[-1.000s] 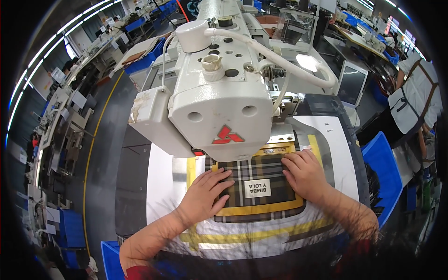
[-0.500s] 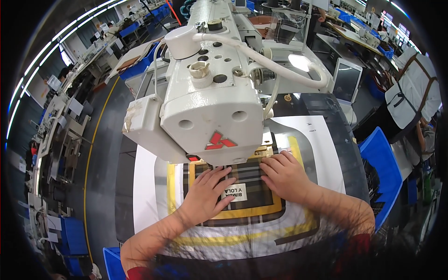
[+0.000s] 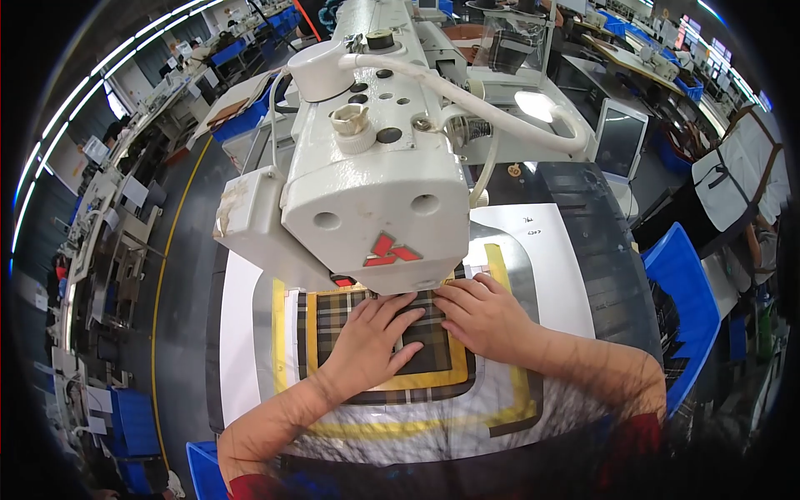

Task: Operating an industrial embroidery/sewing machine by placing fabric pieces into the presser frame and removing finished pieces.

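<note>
Plaid fabric [image 3: 433, 355] flat under left fingers [image 3: 406, 320], spread apart; right fingers [image 3: 457, 298], nearly together.

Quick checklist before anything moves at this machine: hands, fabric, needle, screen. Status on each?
1. Left hand flat on plaid fabric: ok.
2. Right hand on the work: ok, fingers at the fabric's right side.
3. Fabric smooth between the hands: ok, looks flat.
4. Fingertips well away from machine head: not ok, both hands' appear close to its lower edge.
5. Needle position: cannot tell, hidden by the head.
6. Screen readout: cannot tell, looks dark.
</note>
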A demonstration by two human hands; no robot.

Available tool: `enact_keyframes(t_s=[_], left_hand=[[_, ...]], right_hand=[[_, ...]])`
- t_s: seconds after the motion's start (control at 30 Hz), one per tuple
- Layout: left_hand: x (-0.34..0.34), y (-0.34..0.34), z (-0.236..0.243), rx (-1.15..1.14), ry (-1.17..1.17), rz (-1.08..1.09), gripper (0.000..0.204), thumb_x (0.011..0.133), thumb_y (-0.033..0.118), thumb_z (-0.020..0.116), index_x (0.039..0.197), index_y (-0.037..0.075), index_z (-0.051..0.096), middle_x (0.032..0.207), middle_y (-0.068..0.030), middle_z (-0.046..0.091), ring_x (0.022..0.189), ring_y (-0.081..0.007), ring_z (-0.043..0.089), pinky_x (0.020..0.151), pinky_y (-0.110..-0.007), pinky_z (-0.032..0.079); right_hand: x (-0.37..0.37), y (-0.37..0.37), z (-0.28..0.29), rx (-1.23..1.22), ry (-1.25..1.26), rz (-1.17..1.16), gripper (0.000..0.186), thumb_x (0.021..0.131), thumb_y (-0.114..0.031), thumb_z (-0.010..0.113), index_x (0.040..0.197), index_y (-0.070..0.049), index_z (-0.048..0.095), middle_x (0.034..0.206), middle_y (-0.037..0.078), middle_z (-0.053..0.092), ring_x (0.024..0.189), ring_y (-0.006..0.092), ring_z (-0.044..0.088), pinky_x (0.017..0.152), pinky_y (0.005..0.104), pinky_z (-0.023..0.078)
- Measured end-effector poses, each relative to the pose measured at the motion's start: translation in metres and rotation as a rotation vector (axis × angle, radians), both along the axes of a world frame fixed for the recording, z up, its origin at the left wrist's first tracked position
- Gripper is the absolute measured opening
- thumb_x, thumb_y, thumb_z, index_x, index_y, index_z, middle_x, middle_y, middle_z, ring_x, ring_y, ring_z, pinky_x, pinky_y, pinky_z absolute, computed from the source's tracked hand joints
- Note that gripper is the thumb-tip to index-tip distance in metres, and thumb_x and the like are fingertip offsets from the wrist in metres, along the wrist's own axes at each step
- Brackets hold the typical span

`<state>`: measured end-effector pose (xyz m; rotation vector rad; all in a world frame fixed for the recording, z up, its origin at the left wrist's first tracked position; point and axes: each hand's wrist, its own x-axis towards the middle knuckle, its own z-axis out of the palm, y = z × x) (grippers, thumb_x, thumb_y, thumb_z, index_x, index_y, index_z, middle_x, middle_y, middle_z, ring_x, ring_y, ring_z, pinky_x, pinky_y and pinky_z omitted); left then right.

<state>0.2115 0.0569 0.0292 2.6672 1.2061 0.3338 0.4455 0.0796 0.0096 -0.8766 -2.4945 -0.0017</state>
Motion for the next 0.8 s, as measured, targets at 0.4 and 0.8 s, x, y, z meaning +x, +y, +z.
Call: enact_keyframes(t_s=[0.4,0.8], left_hand=[[0.004,0.006,-0.007,-0.028,-0.042,0.012,0.054,0.081,0.034,0.068,0.128,0.012,0.053,0.139,-0.0106,0.045,0.130,-0.0312,0.040,0.108,-0.048,0.030],[0.004,0.003,-0.006,-0.035,-0.050,-0.046,0.057,0.081,0.045,0.068,0.127,0.015,0.053,0.142,-0.0086,0.044,0.133,-0.0305,0.039,0.113,-0.046,0.026]], right_hand=[[0.007,0.004,-0.014,-0.016,0.001,0.074,0.029,0.086,-0.022,0.061,0.110,-0.005,0.061,0.122,0.008,0.058,0.116,0.0234,0.051,0.097,0.0393,0.040],[0.013,-0.050,-0.015,0.016,-0.063,0.275,0.024,0.083,-0.019,0.062,0.100,-0.002,0.065,0.116,0.010,0.061,0.112,0.0250,0.053,0.101,0.0437,0.039]])
